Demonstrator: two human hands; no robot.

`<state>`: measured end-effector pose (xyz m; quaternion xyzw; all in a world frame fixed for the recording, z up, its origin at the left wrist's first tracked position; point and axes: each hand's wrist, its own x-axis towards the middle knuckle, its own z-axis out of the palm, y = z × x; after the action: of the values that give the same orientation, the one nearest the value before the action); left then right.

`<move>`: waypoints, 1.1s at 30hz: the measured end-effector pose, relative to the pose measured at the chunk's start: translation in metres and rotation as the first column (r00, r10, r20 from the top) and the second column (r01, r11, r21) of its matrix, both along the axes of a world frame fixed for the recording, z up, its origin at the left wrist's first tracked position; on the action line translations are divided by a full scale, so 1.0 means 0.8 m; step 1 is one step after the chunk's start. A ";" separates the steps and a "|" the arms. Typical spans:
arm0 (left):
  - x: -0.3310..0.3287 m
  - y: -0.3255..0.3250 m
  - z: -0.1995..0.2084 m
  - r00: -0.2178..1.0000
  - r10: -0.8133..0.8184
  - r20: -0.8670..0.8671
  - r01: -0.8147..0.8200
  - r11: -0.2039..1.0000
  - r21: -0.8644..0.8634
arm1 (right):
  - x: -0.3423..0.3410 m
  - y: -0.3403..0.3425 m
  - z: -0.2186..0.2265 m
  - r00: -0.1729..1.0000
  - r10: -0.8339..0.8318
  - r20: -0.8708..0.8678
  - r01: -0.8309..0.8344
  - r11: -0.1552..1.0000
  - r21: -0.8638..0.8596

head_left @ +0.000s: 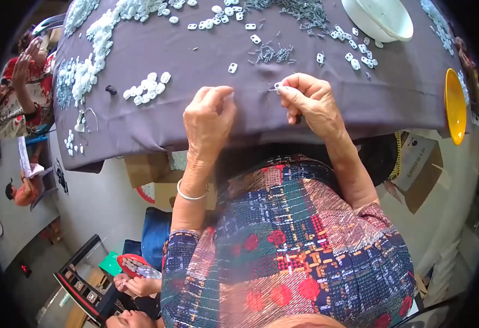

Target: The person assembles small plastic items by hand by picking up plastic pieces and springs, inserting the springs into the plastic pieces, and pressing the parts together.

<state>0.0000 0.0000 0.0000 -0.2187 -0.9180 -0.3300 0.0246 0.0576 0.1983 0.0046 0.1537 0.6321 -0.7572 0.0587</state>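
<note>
Between the thumb and fingers of my right hand (317, 106) is a small white plastic piece with a hole (278, 86); a thin grey bit shows at its edge. My left hand (205, 121) hovers above the cloth's near part, thumb and fingertips pinched together. A tiny pale speck shows at those fingertips, too small to name. A loose white two-holed piece (232, 68) lies just beyond, between the hands. Past my right hand is a small heap of grey pins (272, 53). Several white oval pieces (146, 88) lie grouped left of my left hand.
A dark grey cloth (196, 65) covers the table. More white pieces (98, 44) pile at the far left, and grey pins (305, 12) at the far side. A white basin (379, 19) and a yellow tray (455, 106) stand right. Cardboard boxes (141, 169) sit below; other people work at left.
</note>
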 end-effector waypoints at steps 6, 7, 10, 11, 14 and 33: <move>0.005 0.003 0.011 0.513 -0.437 0.738 -0.610 0.419 0.673 | 0.007 0.007 0.001 0.999 -0.035 0.016 0.036 0.998 -0.049; 0.008 0.003 0.011 0.515 -0.432 0.741 -0.610 0.423 0.670 | 0.004 0.005 0.001 0.999 -0.034 0.015 0.035 0.998 -0.055; 0.019 0.002 0.008 0.436 -0.564 0.701 -0.719 0.250 0.648 | 0.004 0.003 0.002 0.998 -0.051 0.028 0.053 0.997 -0.060; 0.023 0.003 0.008 0.432 -0.562 0.705 -0.724 0.251 0.643 | 0.007 0.003 0.003 0.997 -0.070 0.018 0.071 0.994 -0.084; 0.028 0.005 0.012 0.414 -0.580 0.702 -0.740 0.234 0.630 | 0.014 -0.005 0.026 0.998 -0.064 -0.011 0.063 0.995 -0.077; 0.050 0.013 0.012 0.429 -0.519 0.740 -0.698 0.329 0.636 | 0.022 -0.027 0.037 0.990 0.108 -0.094 -0.088 0.977 0.194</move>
<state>0.0400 0.0103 0.0097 0.1198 -0.4081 -0.8461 -0.3213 0.0750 0.1768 0.0345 0.0878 0.7102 -0.6969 0.0481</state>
